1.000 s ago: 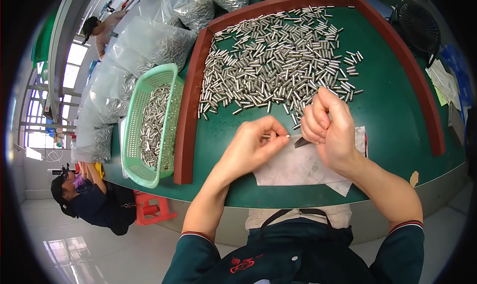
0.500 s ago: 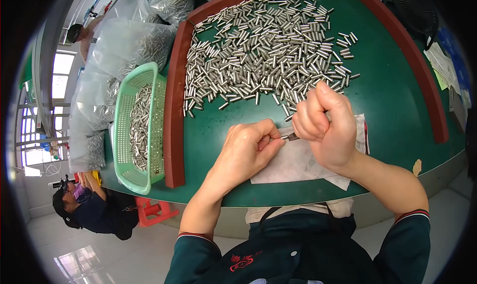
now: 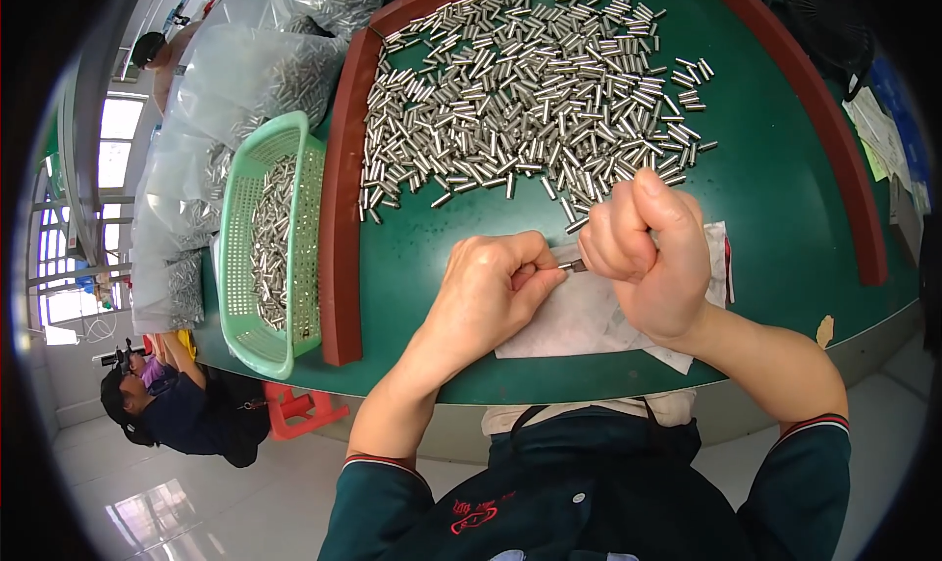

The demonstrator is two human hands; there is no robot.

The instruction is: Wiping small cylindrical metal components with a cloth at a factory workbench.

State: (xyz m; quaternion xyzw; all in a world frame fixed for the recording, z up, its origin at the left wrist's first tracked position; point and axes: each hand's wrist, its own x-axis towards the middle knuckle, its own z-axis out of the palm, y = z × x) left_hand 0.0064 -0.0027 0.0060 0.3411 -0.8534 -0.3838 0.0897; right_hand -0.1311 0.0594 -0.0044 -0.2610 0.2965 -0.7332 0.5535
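Observation:
My left hand (image 3: pixel 486 291) pinches a short, shiny metal pin (image 3: pixel 567 266) between thumb and fingertips. Facing it, my right hand (image 3: pixel 650 257) is curled into a fist, thumb uppermost, around a small dark tool (image 3: pixel 579 265). Only the tool's tip shows; it meets the pin's right end, and its kind is hidden by my fingers. Below both hands a stained white cloth (image 3: pixel 564 325) lies on the green tabletop (image 3: pixel 765 188). A broad heap of similar metal pins (image 3: pixel 520 100) spreads just beyond my hands.
Dark red rails (image 3: pixel 341 227) border the work area. Left of them stands a light green basket (image 3: pixel 307 286) holding many pins. Clear plastic bags (image 3: pixel 231 70) of pins are piled behind it. A black fan (image 3: pixel 829 26) is at far right. Another person (image 3: pixel 186 404) works at left, near a red stool (image 3: pixel 299 411).
The whole view has shifted slightly. Both hands keep nearly the same pose, still on the pin and the dark tool.

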